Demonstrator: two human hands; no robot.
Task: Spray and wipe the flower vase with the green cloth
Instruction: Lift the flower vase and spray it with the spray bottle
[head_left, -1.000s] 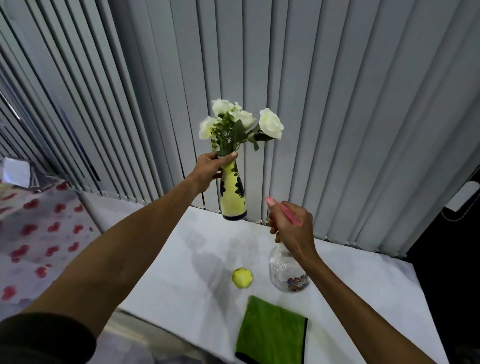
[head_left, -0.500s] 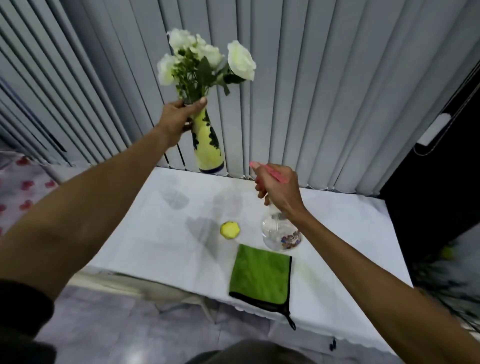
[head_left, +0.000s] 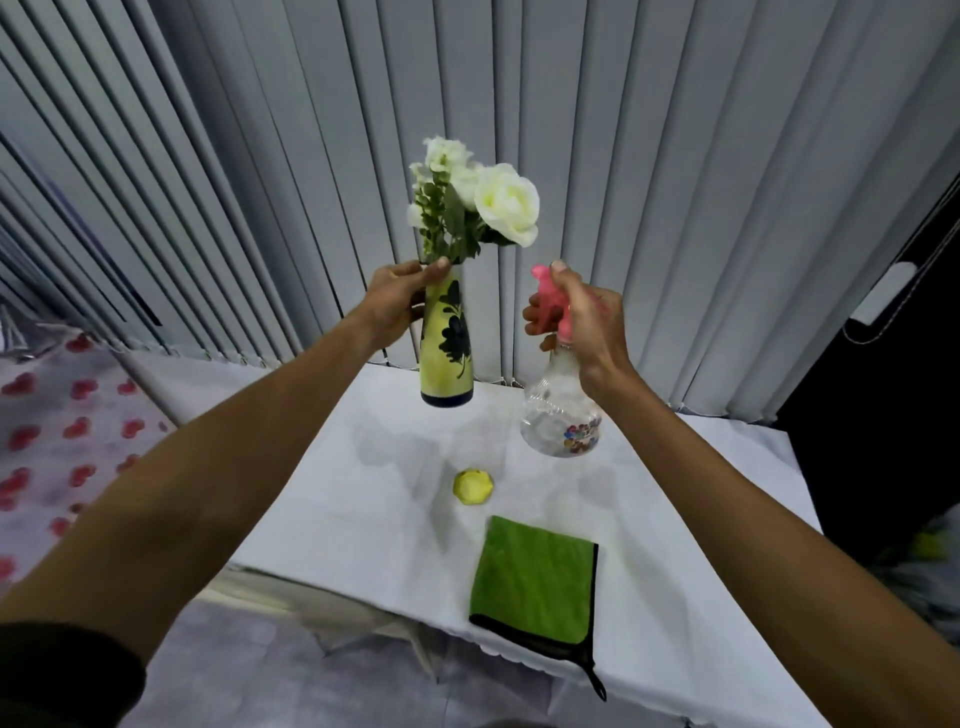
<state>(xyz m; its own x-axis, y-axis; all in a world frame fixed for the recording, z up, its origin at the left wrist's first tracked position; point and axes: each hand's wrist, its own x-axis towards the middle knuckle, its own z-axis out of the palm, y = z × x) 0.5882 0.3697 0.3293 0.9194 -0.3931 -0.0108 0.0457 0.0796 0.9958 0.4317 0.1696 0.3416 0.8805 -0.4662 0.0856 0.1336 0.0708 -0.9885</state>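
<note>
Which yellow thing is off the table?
The flower vase, held at its neck by the left hand; the small yellow lump lies on the table.

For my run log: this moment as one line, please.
step: spray | left hand: holds vase by neck, above table | right hand: holds spray bottle beside vase | green cloth: on table, untouched

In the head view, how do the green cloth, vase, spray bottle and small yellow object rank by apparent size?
1. green cloth
2. spray bottle and vase: about alike, both partly covered
3. small yellow object
</note>
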